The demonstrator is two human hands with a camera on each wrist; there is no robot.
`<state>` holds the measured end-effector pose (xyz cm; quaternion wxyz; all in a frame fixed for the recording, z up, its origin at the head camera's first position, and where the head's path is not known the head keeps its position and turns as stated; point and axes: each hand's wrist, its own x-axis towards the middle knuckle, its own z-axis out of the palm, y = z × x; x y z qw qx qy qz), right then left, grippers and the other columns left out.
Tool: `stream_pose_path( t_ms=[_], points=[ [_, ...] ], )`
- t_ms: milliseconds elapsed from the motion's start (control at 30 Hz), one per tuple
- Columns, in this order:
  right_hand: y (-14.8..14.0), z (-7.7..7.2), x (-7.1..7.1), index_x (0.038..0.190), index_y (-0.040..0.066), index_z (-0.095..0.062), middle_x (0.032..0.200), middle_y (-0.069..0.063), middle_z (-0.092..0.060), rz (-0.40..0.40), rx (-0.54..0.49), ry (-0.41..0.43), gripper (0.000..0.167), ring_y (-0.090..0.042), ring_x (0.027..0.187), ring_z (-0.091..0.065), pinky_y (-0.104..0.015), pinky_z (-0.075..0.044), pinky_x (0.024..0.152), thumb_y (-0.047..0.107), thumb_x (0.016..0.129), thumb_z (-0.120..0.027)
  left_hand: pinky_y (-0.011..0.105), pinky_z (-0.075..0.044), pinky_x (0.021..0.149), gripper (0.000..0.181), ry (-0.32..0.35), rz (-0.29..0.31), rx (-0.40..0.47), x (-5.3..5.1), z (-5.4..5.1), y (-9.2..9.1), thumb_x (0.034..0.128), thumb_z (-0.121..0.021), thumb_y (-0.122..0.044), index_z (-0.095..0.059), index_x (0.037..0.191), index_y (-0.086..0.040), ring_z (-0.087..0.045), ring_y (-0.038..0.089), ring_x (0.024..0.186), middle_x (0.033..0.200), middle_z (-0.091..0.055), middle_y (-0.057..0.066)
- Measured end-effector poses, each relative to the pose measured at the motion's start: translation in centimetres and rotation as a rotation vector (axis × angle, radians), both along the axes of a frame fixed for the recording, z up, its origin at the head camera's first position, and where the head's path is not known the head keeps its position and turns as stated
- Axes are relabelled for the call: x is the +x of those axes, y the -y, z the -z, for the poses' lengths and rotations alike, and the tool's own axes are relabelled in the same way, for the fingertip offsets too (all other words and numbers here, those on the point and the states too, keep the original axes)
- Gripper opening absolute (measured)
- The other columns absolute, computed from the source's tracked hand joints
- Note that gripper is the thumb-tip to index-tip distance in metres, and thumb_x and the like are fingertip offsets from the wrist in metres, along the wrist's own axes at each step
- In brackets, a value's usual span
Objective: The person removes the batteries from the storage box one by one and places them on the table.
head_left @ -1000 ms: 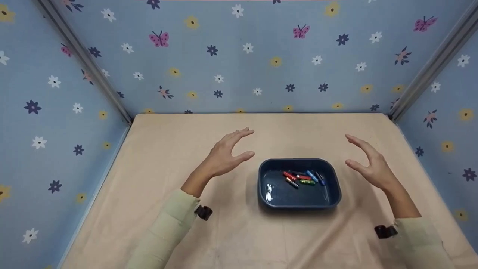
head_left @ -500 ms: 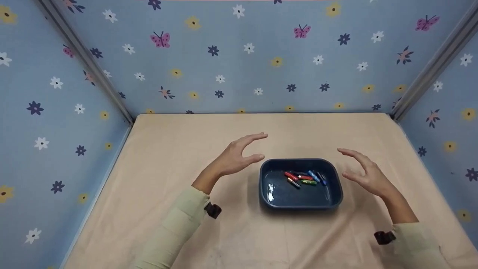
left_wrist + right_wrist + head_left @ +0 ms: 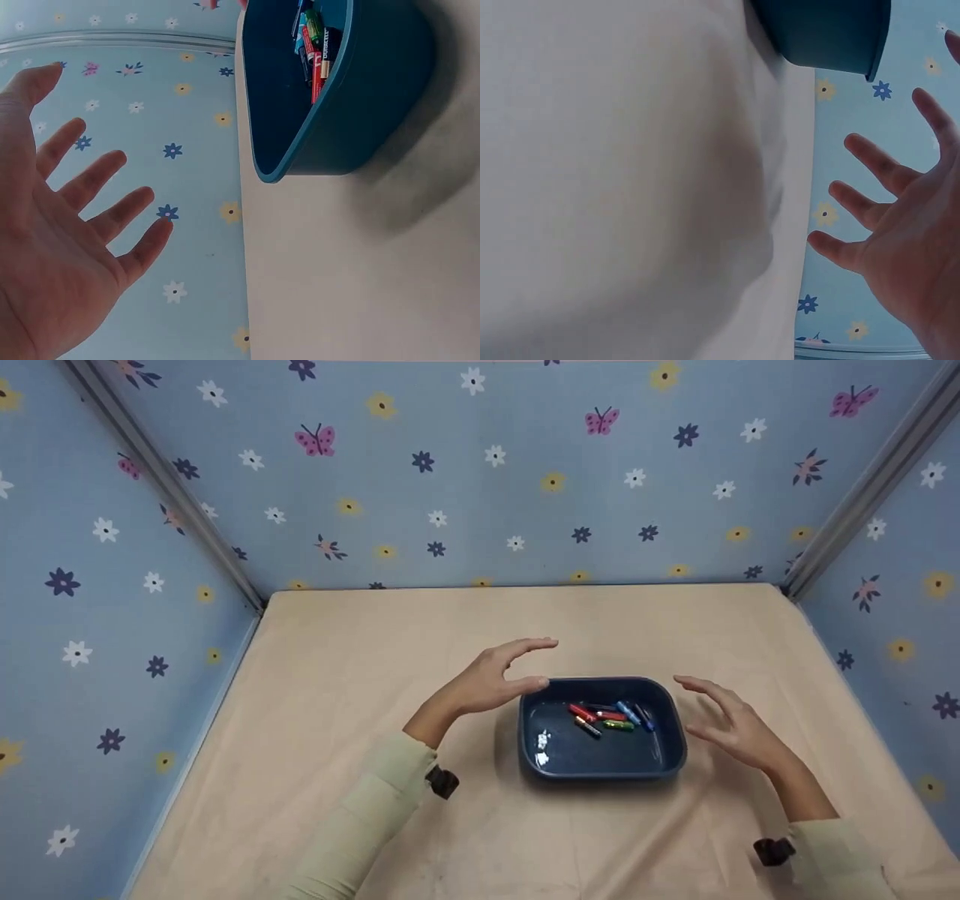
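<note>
A dark blue rectangular bin with rounded corners stands on the cloth-covered table. Several batteries in red, green, blue and black lie loose on its floor; one in the left wrist view reads Duracell. My left hand hovers by the bin's far left corner, thumb and fingers spread apart, holding nothing. Off the right wall, my right hand is held with fingers extended and nothing in it. The left wrist view shows the left palm apart from the bin wall. Fingers of the right hand are spread in the right wrist view.
A beige cloth with some creases covers the table. Blue flowered panels rise behind it and on both sides, joined by grey metal posts. Small black wrist cameras sit on both sleeves.
My left hand has moved right and slightly nearer, up to the bin's far left corner. My right hand has come left and lower toward the right wall. The bin and batteries stay put.
</note>
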<state>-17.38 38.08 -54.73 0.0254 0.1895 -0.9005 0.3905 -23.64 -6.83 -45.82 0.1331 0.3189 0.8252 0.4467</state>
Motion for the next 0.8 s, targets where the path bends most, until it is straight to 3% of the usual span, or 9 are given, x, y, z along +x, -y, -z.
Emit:
stream_pose_path(
  t_ms=[33, 333, 500, 800],
  points=[
    [0.1, 0.2, 0.0, 0.170, 0.024, -0.051, 0.168, -0.016, -0.058, -0.007, -0.006, -0.002, 0.075, 0.021, 0.148, -0.036, -0.011, -0.027, 0.119, 0.009, 0.102, -0.079, 0.067, -0.035, 0.136, 0.064, 0.008, 0.002, 0.001, -0.1, 0.1, 0.0, 0.1114, -0.070, -0.036, -0.050, 0.171, -0.022, -0.039, 0.032, 0.171, 0.180, -0.047, 0.005],
    [0.4, 1.3, 0.7, 0.167, 0.016, -0.055, 0.168, -0.010, -0.059, -0.063, -0.056, -0.026, 0.073, 0.023, 0.153, -0.034, -0.001, -0.019, 0.118, 0.005, 0.099, -0.081, 0.070, -0.036, 0.134, 0.063, 0.071, 0.039, -0.002, -0.7, 0.1, -0.6, 0.1121, -0.069, -0.038, -0.051, 0.171, -0.023, -0.043, 0.037, 0.169, 0.179, -0.050, 0.005],
    [0.4, 1.5, 0.6, 0.166, 0.014, -0.056, 0.169, -0.007, -0.058, -0.080, -0.071, -0.025, 0.071, 0.022, 0.154, -0.033, 0.000, -0.018, 0.119, 0.003, 0.100, -0.079, 0.062, -0.039, 0.135, 0.061, 0.098, 0.092, -0.020, -1.4, -0.1, -0.8, 0.1128, -0.067, -0.038, -0.051, 0.170, -0.022, -0.048, 0.033, 0.165, 0.177, -0.053, 0.004],
    [0.2, 2.5, -0.1, 0.169, 0.009, -0.050, 0.169, -0.015, -0.059, -0.147, -0.106, 0.007, 0.070, 0.020, 0.155, -0.038, -0.002, -0.020, 0.121, 0.001, 0.104, -0.074, 0.067, -0.038, 0.134, 0.060, 0.152, 0.125, -0.021, -2.0, 0.2, -0.3, 0.1124, -0.068, -0.033, -0.053, 0.169, -0.020, -0.052, 0.034, 0.163, 0.176, -0.054, 0.006]
  ],
)
